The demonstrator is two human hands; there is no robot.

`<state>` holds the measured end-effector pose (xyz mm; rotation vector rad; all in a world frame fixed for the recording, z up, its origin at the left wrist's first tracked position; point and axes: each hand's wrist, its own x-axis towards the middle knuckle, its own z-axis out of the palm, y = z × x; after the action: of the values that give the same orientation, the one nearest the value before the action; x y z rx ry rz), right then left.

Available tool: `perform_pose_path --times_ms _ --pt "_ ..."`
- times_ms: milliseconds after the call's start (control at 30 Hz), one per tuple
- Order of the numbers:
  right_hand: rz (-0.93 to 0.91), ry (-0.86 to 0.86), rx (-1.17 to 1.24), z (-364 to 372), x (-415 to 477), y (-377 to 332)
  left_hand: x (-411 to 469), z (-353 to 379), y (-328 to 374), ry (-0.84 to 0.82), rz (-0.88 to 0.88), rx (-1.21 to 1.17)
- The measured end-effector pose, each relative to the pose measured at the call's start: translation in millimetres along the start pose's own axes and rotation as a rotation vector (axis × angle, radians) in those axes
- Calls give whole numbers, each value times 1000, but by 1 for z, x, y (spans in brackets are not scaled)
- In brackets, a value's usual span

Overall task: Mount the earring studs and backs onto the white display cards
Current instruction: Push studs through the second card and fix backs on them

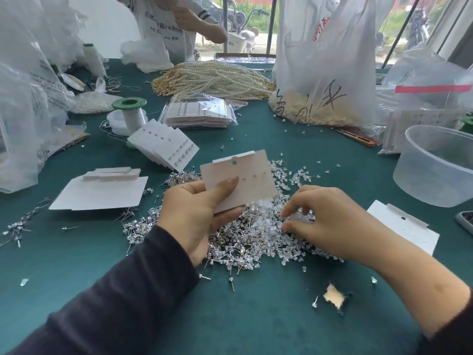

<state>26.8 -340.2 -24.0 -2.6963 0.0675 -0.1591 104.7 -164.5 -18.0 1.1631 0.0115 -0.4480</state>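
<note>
Display card (256, 190): pinched and raised by left hand (189, 216), face turned for loading. Pile of studs and backs (256, 234): beneath right hand (332, 221), fingers curled to pick; catch unclear.

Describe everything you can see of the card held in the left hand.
The display card is a pale rectangle, paper-like, with a round hang hole near its folded top edge and a short row of small marks across the middle. It is held tilted above the pile of studs and backs. The left hand pinches its lower left corner, thumb on the face.
</note>
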Motion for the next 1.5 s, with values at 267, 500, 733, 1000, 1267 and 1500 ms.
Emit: perform_pose_path --times_ms 267,500,733,1000,1267,1500 --pt "84 -37 24 -13 2 12 0 -1 5 -4 -91 2" --pt "29 82 19 -2 2 6 -2 0 2 -76 -146 -37" --pt "57 213 178 -11 4 3 -5 3 0 -93 -102 -71" --pt "71 172 236 -12 1 -1 -8 3 -1 -49 13 -51" --pt "82 324 424 -15 -2 -8 -12 8 -12 -55 85 169" --pt "80 361 442 -11 -5 -15 -13 10 -14 -34 121 237"
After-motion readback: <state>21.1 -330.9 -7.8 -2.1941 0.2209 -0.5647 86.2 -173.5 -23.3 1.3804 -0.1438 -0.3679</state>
